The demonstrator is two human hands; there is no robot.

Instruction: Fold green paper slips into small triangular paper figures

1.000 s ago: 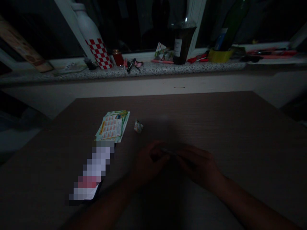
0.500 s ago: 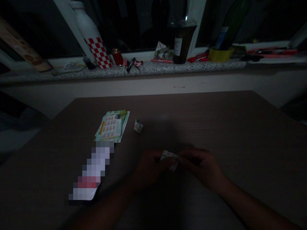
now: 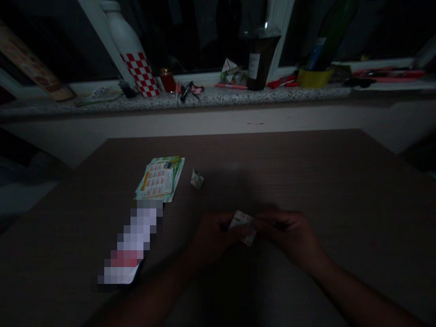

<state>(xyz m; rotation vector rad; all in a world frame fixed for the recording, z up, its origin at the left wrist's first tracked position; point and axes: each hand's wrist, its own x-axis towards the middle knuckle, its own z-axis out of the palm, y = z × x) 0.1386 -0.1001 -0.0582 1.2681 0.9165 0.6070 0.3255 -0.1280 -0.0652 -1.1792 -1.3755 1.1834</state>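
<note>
Between my hands, above the dark table, is a small folded piece of printed paper [image 3: 241,219]. My left hand [image 3: 218,234] pinches it, with the thumb lying across its front. From the other side my right hand [image 3: 284,229] grips the paper's right edge between thumb and fingers. The light is dim, so the folds are hard to make out. A small folded paper shape [image 3: 196,179] stands on the table beyond my left hand. Left of it lies a stack of printed paper sheets [image 3: 158,179].
A phone with a blurred-out screen [image 3: 131,245] lies at the left, touching the paper stack. Behind the table [image 3: 306,159], a granite sill [image 3: 204,97] carries a checkered bottle [image 3: 139,68], a dark plastic cup [image 3: 260,59], a yellow roll [image 3: 313,77] and small clutter.
The folded paper has turned slightly in my fingers, and more of its face shows. Both hands have stayed in nearly the same place.
</note>
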